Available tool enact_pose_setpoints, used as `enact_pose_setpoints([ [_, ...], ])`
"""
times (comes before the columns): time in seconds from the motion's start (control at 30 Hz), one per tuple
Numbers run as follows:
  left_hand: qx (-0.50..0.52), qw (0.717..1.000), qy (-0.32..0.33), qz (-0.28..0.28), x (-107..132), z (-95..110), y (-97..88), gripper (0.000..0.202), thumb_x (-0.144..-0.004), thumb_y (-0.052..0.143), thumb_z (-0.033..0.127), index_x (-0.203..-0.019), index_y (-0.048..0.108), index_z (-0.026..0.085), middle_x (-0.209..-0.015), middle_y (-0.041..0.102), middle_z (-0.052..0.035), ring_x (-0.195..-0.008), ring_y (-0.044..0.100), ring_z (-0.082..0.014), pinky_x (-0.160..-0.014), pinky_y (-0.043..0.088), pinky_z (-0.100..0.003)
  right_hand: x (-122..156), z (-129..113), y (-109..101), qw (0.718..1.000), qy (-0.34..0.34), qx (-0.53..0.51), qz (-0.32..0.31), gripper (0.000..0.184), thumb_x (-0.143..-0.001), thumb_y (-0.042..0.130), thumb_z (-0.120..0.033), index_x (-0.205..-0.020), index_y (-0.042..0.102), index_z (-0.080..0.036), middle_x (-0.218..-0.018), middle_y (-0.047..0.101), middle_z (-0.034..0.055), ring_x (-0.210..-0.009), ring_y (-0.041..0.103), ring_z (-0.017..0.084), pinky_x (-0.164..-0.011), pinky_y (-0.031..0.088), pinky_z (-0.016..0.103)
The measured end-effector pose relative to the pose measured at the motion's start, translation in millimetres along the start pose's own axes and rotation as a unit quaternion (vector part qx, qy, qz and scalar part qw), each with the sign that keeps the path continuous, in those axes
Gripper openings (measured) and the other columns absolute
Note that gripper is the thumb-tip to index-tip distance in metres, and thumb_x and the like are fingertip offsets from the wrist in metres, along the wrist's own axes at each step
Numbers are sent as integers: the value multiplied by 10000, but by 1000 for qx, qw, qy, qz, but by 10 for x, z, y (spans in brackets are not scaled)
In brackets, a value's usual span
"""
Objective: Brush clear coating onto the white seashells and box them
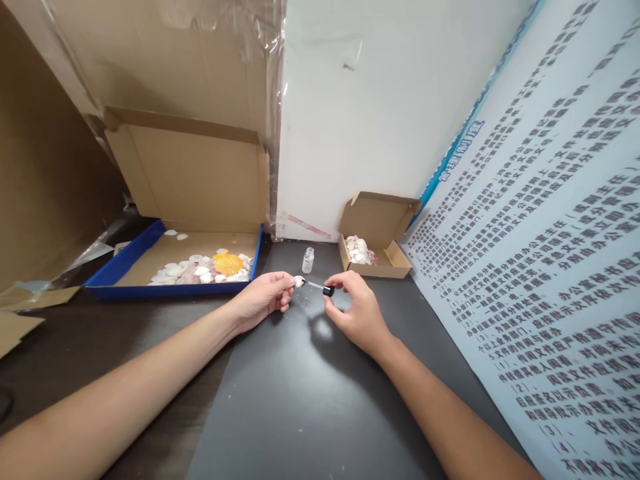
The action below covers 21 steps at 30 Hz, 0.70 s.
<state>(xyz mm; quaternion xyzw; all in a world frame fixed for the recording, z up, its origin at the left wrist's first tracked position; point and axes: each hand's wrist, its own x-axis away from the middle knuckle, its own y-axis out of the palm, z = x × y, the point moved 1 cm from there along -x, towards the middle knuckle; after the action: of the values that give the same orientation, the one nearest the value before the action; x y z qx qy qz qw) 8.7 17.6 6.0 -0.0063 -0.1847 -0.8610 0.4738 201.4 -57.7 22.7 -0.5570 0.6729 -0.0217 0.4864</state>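
Observation:
My left hand (263,299) pinches a small white shell (299,281) just above the dark table (300,400). My right hand (356,312) holds a thin brush by its black cap (328,291), and the brush tip touches the shell. A small clear bottle (308,260) stands open on the table just behind the shell. To the left lies a blue-rimmed cardboard tray (120,265) holding several pale shells and one orange shell (227,264). A small open cardboard box (377,250) with several shells stands to the right of the bottle.
Cardboard sheets lean at the left and behind the tray. A white board (380,120) stands at the back. A large printed poster (545,267) slants along the right side of the table. Cardboard scraps (20,313) lie at the far left edge.

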Motion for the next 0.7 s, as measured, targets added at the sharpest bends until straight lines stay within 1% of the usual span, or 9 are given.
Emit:
enact_pose_setpoints([
  [0.07,2,1000,-3,0,4,7,1,255,-734,757,307,-731,566,137,-607,487,39,-512,430,-59,-493,378,-196,-2,-9,-3,1000,-1,-9,7,197,-751,589,-100,-913,595,-212,-872,614,33,-846,574,187,-771,469,314],
  [0.2,7,1000,-10,-2,9,11,0,285,-726,773,326,-720,556,140,-606,487,42,-510,428,-56,-495,377,-193,5,-14,9,999,-4,-34,-3,190,-748,585,-113,-907,589,-218,-866,606,30,-833,572,182,-761,480,307],
  [0.3,6,1000,-16,-1,-3,1,-8,306,-717,785,334,-713,545,145,-603,487,45,-502,427,-55,-489,372,-191,12,-8,15,999,12,-29,20,196,-735,577,-112,-899,582,-219,-859,598,31,-815,565,181,-749,481,307],
  [0.37,6,1000,-18,-2,-15,-9,-15,305,-725,783,341,-725,549,146,-595,479,48,-503,424,-55,-487,371,-188,15,-11,20,999,4,-35,33,189,-737,576,-120,-898,576,-218,-851,595,31,-807,560,181,-740,479,305],
  [0.5,2,1000,-22,0,-29,-20,-25,301,-742,772,360,-752,561,146,-582,468,53,-496,410,-56,-478,369,-185,22,0,73,999,-10,-43,31,162,-746,571,-134,-888,567,-213,-827,585,30,-793,553,179,-726,473,303],
  [0.6,-1,1000,-27,1,-29,-16,-24,309,-741,771,367,-743,557,143,-580,467,53,-493,400,-53,-475,368,-184,25,36,127,998,-3,-37,48,166,-735,558,-129,-879,554,-210,-813,569,28,-767,544,175,-710,472,302],
  [0.7,-2,1000,-30,3,-22,-7,-12,316,-743,770,369,-728,551,142,-582,468,51,-496,399,-52,-478,371,-183,23,56,144,997,-19,-45,58,173,-739,551,-131,-890,541,-213,-815,561,28,-758,539,176,-698,474,304],
])
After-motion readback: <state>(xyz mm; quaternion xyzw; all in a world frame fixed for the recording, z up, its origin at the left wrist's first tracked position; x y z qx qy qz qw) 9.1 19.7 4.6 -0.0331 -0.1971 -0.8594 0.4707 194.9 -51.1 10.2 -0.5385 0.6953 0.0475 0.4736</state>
